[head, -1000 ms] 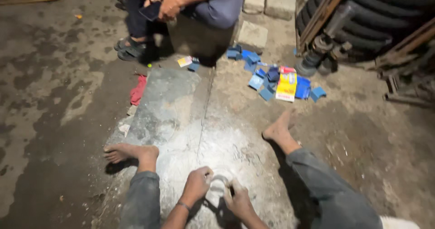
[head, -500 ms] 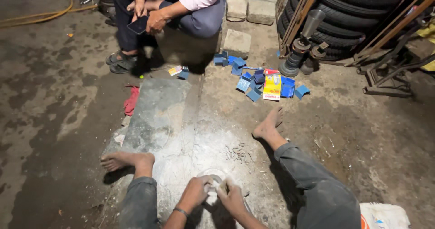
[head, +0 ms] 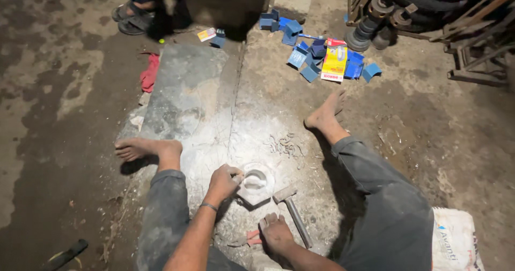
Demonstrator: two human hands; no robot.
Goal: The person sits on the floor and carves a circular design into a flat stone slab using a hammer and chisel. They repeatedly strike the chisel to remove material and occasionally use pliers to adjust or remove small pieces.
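— How many of each thing, counted?

— Two hands, both the seated person's. One pale grey hexagonal metal block with a round socket point(head: 256, 184), one steel-headed hammer with a grey handle point(head: 292, 213), one small red-handled tool point(head: 251, 237). Two bare feet point(head: 142, 148), one either side of the block. Beyond them, a scatter of small blue cardboard boxes point(head: 300, 53), roughly a dozen, too jumbled for an exact count, plus one yellow-and-red carton point(head: 335, 64) among them and one small yellow packet point(head: 206, 34) apart to the left.

— And the hands?

— The left hand point(head: 224, 182) touches the block's left edge, fingers curled together around a small pale piece; what it is cannot be told. The right hand point(head: 277, 233) lies on the ground below the block, fingers bent and closed over the red-handled tool, the hammer just beside it.

— Anything holding something?

— The block's socket looks pale inside; its contents cannot be made out. One white printed sack point(head: 453, 241) sits by the right knee.

— The surface, the room?

— A dusty grey stone slab point(head: 185, 88) set in a stained concrete floor point(head: 48, 115), metal shavings point(head: 284, 144) strewn above the block. One red rag point(head: 149, 72) at the slab's edge. Another person's sandalled feet point(head: 131, 19) at the top; black tyres on a rusty metal rack point(head: 466, 13) at upper right.
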